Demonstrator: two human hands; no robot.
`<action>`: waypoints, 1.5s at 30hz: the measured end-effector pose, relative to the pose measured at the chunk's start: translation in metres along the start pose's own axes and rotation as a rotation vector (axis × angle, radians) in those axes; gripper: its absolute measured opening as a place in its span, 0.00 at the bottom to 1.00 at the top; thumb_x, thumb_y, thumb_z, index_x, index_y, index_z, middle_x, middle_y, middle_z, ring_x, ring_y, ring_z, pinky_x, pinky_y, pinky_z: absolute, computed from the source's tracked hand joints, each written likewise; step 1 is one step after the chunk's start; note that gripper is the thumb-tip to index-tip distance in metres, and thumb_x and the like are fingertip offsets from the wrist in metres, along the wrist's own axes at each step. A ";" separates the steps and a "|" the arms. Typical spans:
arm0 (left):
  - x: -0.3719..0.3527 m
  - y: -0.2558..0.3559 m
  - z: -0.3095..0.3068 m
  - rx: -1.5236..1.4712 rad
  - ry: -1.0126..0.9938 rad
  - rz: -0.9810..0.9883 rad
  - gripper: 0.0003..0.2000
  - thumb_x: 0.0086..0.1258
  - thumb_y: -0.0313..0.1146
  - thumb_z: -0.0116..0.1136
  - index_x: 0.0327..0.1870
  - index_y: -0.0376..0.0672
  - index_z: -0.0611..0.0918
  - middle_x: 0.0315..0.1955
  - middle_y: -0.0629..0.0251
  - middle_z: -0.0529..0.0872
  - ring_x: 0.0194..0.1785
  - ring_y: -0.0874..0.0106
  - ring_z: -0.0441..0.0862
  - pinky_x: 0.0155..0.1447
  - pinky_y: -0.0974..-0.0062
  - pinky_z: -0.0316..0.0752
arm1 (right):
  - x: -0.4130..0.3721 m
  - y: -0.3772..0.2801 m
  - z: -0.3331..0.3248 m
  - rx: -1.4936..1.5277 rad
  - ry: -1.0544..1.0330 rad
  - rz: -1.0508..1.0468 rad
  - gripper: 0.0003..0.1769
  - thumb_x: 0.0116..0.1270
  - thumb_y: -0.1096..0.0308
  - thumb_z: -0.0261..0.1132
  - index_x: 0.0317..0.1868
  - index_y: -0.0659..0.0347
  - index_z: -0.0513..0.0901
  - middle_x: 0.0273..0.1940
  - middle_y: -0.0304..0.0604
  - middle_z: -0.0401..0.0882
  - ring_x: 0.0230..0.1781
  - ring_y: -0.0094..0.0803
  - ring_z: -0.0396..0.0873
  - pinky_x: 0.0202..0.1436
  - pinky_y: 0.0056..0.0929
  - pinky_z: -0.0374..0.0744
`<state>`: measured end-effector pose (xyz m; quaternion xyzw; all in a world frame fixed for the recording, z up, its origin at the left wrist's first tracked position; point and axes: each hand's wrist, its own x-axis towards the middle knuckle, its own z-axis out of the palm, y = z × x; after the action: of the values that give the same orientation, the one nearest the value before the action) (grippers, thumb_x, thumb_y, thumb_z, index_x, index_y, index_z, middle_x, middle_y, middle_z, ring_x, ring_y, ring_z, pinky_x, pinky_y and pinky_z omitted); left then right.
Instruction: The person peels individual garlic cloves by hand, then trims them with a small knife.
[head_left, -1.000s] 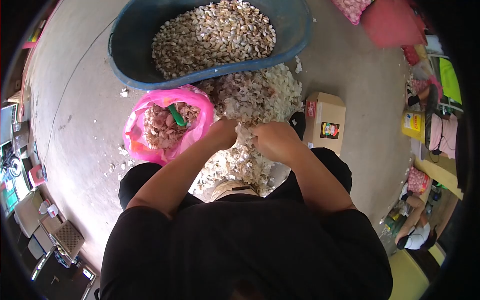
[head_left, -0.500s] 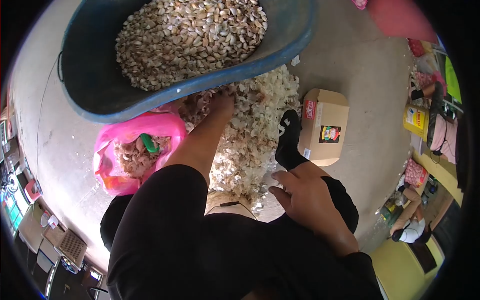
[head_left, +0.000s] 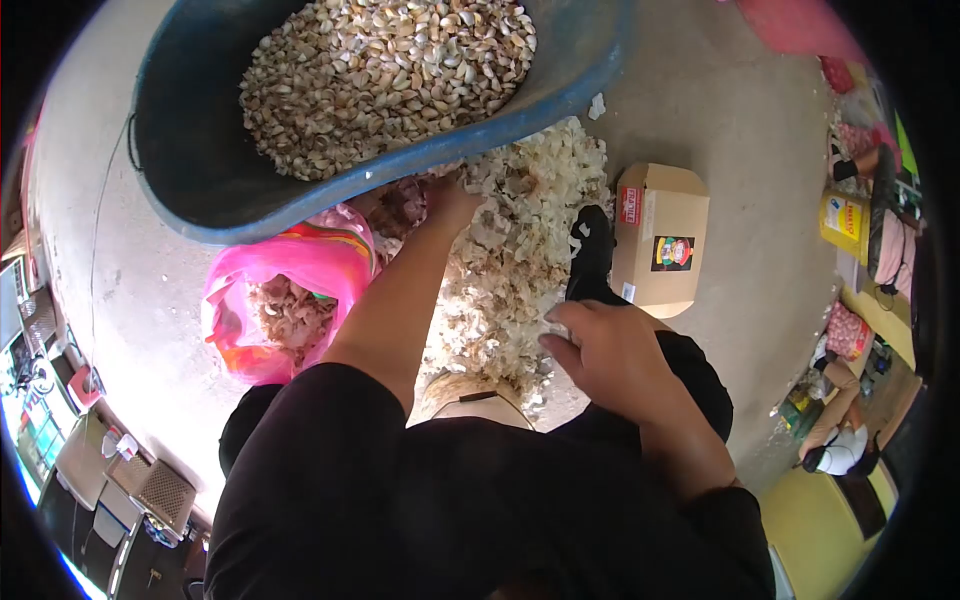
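My left hand (head_left: 455, 203) reaches into a heap of papery garlic skins (head_left: 500, 265) on the floor, just below the rim of a large blue tub (head_left: 330, 192). Its fingers are hidden among the skins. Inside the tub lies a mass of loose garlic cloves (head_left: 400, 80). My right hand (head_left: 610, 355) hangs by my right knee, thumb and forefinger a little apart, and I see nothing between them. Left of my left forearm, a pink plastic bag (head_left: 228, 292) stands with its mouth spread. Reddish skins (head_left: 290, 310) fill it, with a bit of green showing.
A cardboard box (head_left: 660, 240) with a red label sits right of my black-clad foot (head_left: 592, 250). At the far right are a yellow container (head_left: 845, 222), a net bag (head_left: 846, 330) and another person (head_left: 845, 440). Chairs (head_left: 165, 495) stand at the lower left.
The view has shifted slightly. The pink bag's mouth has changed shape, and the green thing in it is now mostly covered. My left hand stays in the skins; my right hand remains by the knee.
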<state>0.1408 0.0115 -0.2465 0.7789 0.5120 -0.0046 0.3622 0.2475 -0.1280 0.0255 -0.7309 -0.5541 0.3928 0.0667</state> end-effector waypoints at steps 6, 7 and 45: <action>-0.060 0.052 -0.094 -1.150 -0.441 -0.307 0.18 0.58 0.36 0.55 0.46 0.35 0.74 0.38 0.55 0.80 0.39 0.66 0.78 0.44 0.72 0.74 | 0.004 0.011 0.008 0.051 0.072 0.114 0.12 0.53 0.62 0.61 0.32 0.62 0.75 0.23 0.52 0.76 0.28 0.49 0.75 0.32 0.41 0.73; -0.070 0.054 -0.103 -1.336 -0.508 -0.392 0.16 0.61 0.36 0.51 0.46 0.36 0.74 0.36 0.56 0.80 0.37 0.67 0.79 0.42 0.73 0.75 | 0.005 0.009 0.008 0.086 0.088 0.131 0.13 0.53 0.62 0.61 0.33 0.63 0.75 0.25 0.52 0.77 0.29 0.48 0.76 0.33 0.40 0.73; -0.211 0.068 -0.204 -0.799 -0.235 0.061 0.17 0.64 0.34 0.51 0.49 0.32 0.73 0.35 0.58 0.80 0.38 0.75 0.77 0.44 0.77 0.71 | 0.014 -0.049 0.056 0.537 0.070 -0.265 0.17 0.48 0.69 0.63 0.39 0.61 0.71 0.28 0.51 0.76 0.29 0.43 0.77 0.33 0.33 0.72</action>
<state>0.0206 -0.0546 0.0217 0.5860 0.4055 0.1165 0.6919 0.1751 -0.1158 0.0065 -0.6214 -0.5185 0.4877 0.3272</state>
